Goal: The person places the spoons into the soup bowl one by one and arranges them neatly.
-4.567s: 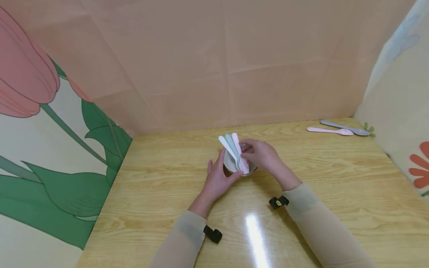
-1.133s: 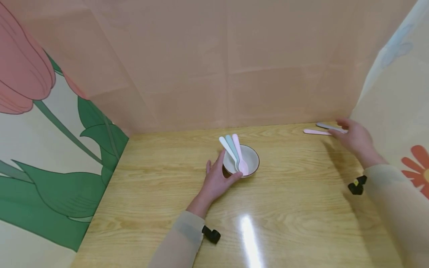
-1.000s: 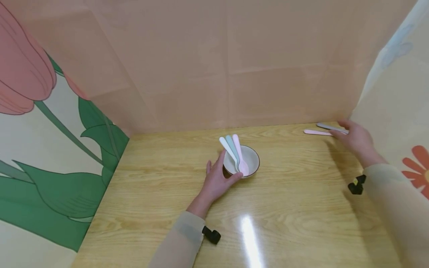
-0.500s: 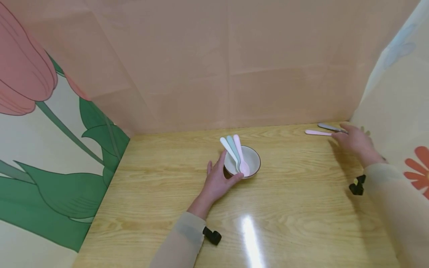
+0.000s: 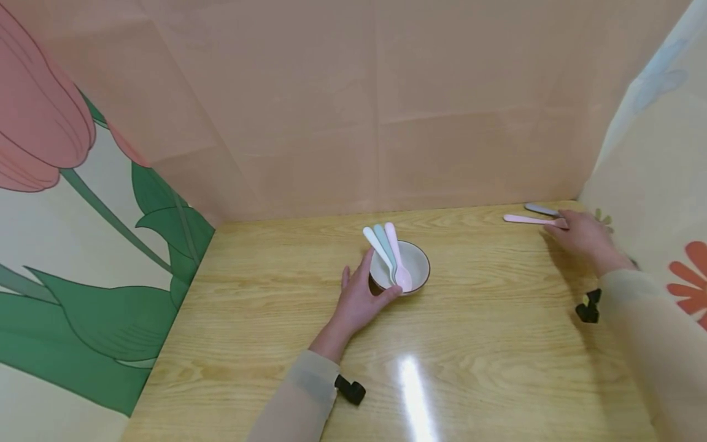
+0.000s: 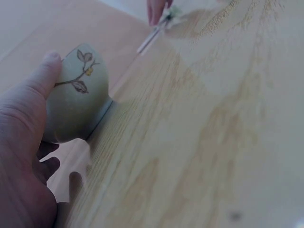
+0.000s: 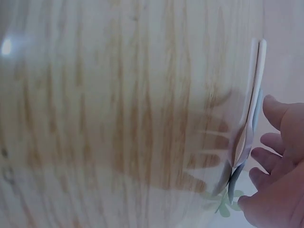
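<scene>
My left hand (image 5: pixel 359 301) grips the near-left side of a small bowl (image 5: pixel 418 267), thumb at the rim; the left wrist view shows a leaf-and-branch pattern on the bowl's outside (image 6: pixel 78 109). Three spoons lean in it, handles up over the far rim: a white spoon (image 5: pixel 377 246), a pale blue-green spoon (image 5: pixel 383 238) and a pink spoon (image 5: pixel 392 242). At the far right, my right hand (image 5: pixel 584 236) is over the heads of a second pink spoon (image 5: pixel 527 219) and a grey spoon (image 5: pixel 541 210). In the right wrist view its fingers (image 7: pixel 268 159) are loosely bent, with no spoon between them.
The wooden table (image 5: pixel 248 319) ends at a pinkish-brown sheet (image 5: pixel 298 123) at the back. Side panels with a tulip print (image 5: pixel 38 104) and a red flower print (image 5: pixel 693 276) stand left and right.
My right hand has gone from the bowl to the two spoons at the far right. Over the last second it shifts slightly nearer, showing more of the pink spoon. The left hand stays on the bowl.
</scene>
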A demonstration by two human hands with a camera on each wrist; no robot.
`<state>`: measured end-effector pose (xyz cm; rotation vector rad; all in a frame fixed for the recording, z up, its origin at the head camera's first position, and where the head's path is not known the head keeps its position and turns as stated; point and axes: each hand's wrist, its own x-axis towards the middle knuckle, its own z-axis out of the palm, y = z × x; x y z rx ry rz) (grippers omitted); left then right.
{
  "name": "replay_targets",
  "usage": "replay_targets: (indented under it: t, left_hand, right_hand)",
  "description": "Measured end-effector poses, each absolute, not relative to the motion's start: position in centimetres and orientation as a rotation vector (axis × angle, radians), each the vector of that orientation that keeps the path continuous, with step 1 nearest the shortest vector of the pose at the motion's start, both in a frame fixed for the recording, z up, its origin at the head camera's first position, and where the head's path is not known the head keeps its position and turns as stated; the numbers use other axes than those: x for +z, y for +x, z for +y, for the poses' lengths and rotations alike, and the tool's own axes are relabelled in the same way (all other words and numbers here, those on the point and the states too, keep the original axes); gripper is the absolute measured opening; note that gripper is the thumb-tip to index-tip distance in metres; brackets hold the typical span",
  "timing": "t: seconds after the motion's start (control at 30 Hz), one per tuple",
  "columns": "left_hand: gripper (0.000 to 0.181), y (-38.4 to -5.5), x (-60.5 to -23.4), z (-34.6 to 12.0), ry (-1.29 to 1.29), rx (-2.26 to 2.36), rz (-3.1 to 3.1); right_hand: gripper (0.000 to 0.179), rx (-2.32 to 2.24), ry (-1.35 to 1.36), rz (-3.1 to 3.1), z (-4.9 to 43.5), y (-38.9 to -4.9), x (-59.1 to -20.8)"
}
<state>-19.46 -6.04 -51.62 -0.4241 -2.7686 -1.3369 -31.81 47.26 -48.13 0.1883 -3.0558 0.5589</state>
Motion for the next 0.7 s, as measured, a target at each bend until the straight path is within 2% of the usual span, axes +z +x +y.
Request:
replay_targets:
  t: [0.2,0.33,0.43,0.6,0.7]
  left_hand:
    - [0.11,-19.45,-51.58,-6.04,-0.426,-1.348,-2.765]
    - [0.11,-19.44,-51.54,-6.03,-0.43,-1.355,-2.758]
    - [0.109,-19.42,-51.54,-6.03,-0.435,-1.362,-2.748]
    - [0.109,-19.45,-51.46,-6.14,-0.431,-1.364,-2.747]
    - [0.109,-19.52,-51.45,-6.17,-0.427,-1.356,-2.752]
  right_hand:
    - [0.037,0.54,0.234,-2.971,47.16,-31.38,-48.37]
    - [0.031,0.537,0.255,-2.947,47.1,-31.25,-48.38]
    - [0.038,0.55,0.237,-2.955,47.03,-31.22,-48.37]
    - [0.066,0.551,0.197,-2.993,46.91,-31.25,-48.26]
    - [0.066,0.568,0.191,-2.993,46.92,-31.26,-48.25]
